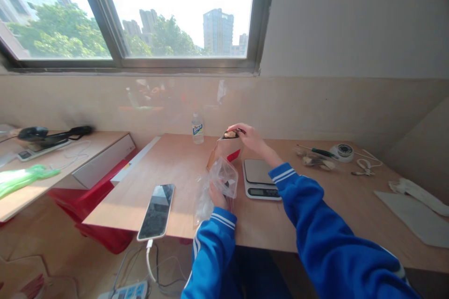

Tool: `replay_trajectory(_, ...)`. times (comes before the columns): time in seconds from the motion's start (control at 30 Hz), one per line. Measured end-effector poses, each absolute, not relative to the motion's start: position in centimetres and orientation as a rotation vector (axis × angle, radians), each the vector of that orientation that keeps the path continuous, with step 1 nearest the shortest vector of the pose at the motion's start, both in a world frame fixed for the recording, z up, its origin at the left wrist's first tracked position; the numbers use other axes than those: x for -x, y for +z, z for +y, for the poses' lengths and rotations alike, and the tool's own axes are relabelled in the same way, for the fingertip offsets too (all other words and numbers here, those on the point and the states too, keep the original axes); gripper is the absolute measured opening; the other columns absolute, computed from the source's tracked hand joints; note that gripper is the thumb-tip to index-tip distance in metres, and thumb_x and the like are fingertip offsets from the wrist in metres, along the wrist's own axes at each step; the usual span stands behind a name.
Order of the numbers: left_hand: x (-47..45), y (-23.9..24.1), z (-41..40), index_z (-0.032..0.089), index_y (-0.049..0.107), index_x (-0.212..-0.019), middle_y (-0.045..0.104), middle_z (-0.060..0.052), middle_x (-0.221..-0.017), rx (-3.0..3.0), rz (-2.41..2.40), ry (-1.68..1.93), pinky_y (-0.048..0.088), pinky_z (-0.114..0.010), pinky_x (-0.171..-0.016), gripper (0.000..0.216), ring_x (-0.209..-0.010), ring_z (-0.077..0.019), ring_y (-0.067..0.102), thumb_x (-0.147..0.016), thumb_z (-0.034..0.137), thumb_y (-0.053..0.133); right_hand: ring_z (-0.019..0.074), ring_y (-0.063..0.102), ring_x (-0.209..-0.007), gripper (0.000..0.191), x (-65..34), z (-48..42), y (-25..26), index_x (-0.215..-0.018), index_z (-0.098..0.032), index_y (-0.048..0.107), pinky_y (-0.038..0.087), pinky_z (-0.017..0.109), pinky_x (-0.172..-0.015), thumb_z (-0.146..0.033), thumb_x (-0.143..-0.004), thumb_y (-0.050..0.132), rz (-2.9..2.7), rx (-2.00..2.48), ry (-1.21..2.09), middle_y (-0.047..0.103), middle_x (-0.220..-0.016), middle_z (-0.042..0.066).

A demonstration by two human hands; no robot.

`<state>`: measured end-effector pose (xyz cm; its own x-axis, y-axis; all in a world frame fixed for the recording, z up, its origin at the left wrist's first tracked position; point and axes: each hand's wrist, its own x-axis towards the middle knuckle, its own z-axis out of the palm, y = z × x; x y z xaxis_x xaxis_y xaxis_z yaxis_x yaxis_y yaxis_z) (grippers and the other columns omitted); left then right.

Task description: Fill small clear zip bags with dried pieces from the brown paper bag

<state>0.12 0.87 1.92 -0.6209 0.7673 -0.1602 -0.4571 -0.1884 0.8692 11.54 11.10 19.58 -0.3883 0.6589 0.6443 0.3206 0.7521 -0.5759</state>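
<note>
My left hand (218, 196) grips a clear plastic bag (223, 178) just above the wooden table (182, 168). My right hand (249, 137) reaches forward to the open top of a brown paper pouch (224, 147) that stands upright on the table, and its fingers pinch small pieces at the pouch mouth. A small kitchen scale (258, 178) sits on the table under my right forearm, with nothing on its platform. Both arms wear blue sleeves with white stripes.
A phone (157, 211) lies face up at the table's near left edge, cabled to a power strip (126, 290) on the floor. A small water bottle (198, 127) stands by the wall. A screwdriver (321, 152), a tape roll (343, 150) and white sheets (414, 215) lie to the right.
</note>
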Motion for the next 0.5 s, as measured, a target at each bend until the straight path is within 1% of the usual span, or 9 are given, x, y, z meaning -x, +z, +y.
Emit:
replay_trajectory(0.13,-0.1,2.3,0.7,0.02,0.056,-0.064,0.063,-0.008,-0.064,-0.343,1.228,1.853,0.053,-0.039,-0.066,0.034,-0.068,-0.0226,0.063,-0.086,0.04,0.039,0.0183,0.058,-0.104,0.029,-11.7,10.2,18.4,-0.093,-0.02,0.067,0.041,0.037,-0.095,-0.016,-0.083,0.041,-1.964,0.711,0.446,0.067,-0.105,0.005)
replay_trajectory(0.23,-0.1,2.7,0.5,0.021,0.056,-0.062,0.064,-0.008,-0.065,-0.358,1.267,1.834,0.053,-0.04,-0.066,0.035,-0.07,-0.0242,0.064,-0.085,0.041,0.039,0.0199,0.052,-0.113,0.03,-11.9,9.6,18.3,-0.089,-0.02,0.069,0.034,0.04,-0.102,-0.015,-0.084,0.04,-2.021,0.72,0.374,0.064,-0.116,0.007)
replay_trajectory(0.33,-0.1,2.7,0.4,0.022,0.056,-0.059,0.064,-0.009,-0.064,-0.375,1.286,1.848,0.054,-0.04,-0.064,0.036,-0.069,-0.0245,0.064,-0.085,0.041,0.039,0.0208,0.049,-0.117,0.029,-11.9,9.3,18.3,-0.086,-0.02,0.069,0.033,0.042,-0.103,-0.018,-0.086,0.04,-2.057,0.74,0.335,0.06,-0.123,0.007)
replay_trajectory(0.43,-0.1,2.4,0.6,0.021,0.056,-0.06,0.063,-0.008,-0.063,-0.361,1.233,1.86,0.054,-0.038,-0.06,0.034,-0.065,-0.0229,0.063,-0.085,0.039,0.04,0.021,0.049,-0.117,0.024,-11.9,8.4,18.3,-0.086,-0.021,0.068,0.033,0.042,-0.103,-0.018,-0.084,0.044,-1.977,0.725,0.283,0.06,-0.123,0.006)
replay_trajectory(0.5,0.0,2.1,0.7,0.021,0.057,-0.061,0.063,-0.007,-0.062,-0.361,1.215,1.868,0.054,-0.037,-0.058,0.032,-0.062,-0.0216,0.063,-0.084,0.038,0.042,0.0202,0.052,-0.11,0.022,-11.9,7.1,18.5,-0.084,-0.02,0.066,0.037,0.04,-0.099,-0.016,-0.083,0.044,-1.838,0.717,0.283,0.062,-0.114,0.007)
